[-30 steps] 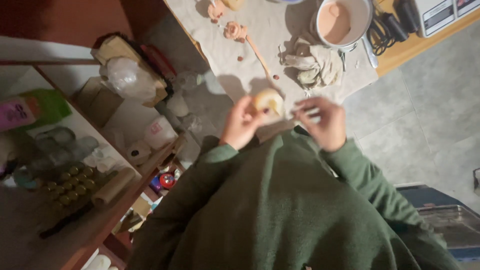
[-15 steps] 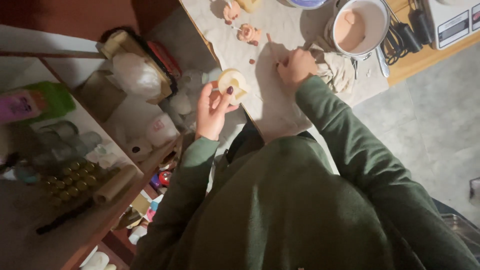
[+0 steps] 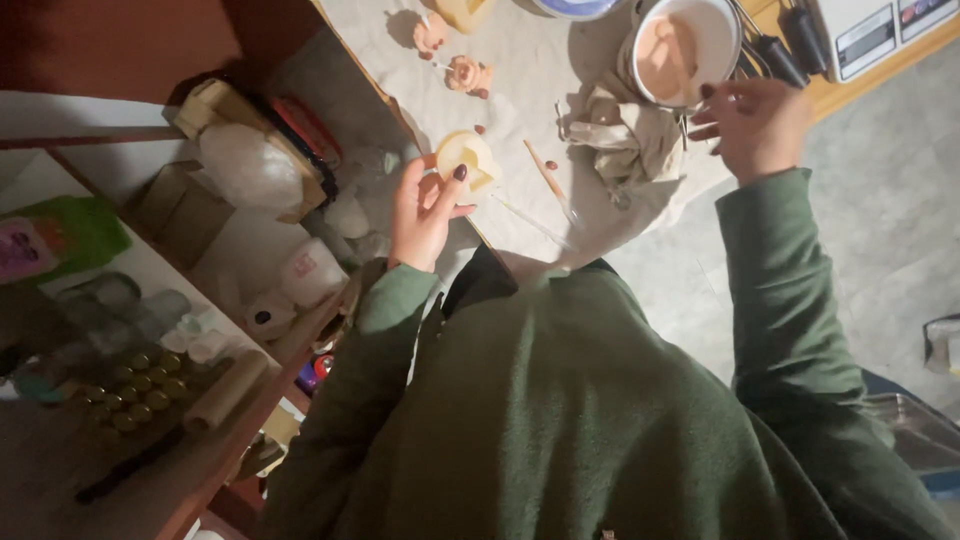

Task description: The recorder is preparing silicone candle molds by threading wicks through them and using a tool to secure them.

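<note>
Now my left hand (image 3: pixel 425 205) grips the clay piece (image 3: pixel 466 160) up close; my right hand (image 3: pixel 757 122), fingers loose, hovers by the bowl (image 3: pixel 690 50).

Blue bowl (image 3: pixel 572 6) — cut off by top edge.

Cloth-covered table (image 3: pixel 520 80) with clay work.
On it lie a rag (image 3: pixel 622 135), a bowl (image 3: pixel 685 50), thin sticks (image 3: pixel 550 180) and, seemingly, small clay figures (image 3: pixel 466 74).

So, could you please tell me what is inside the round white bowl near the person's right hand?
The round white bowl holds a smooth pinkish-tan liquid or paste. The right hand hovers at its rim, and a crumpled beige cloth lies against its side. Anything beneath the surface is hidden.
</note>
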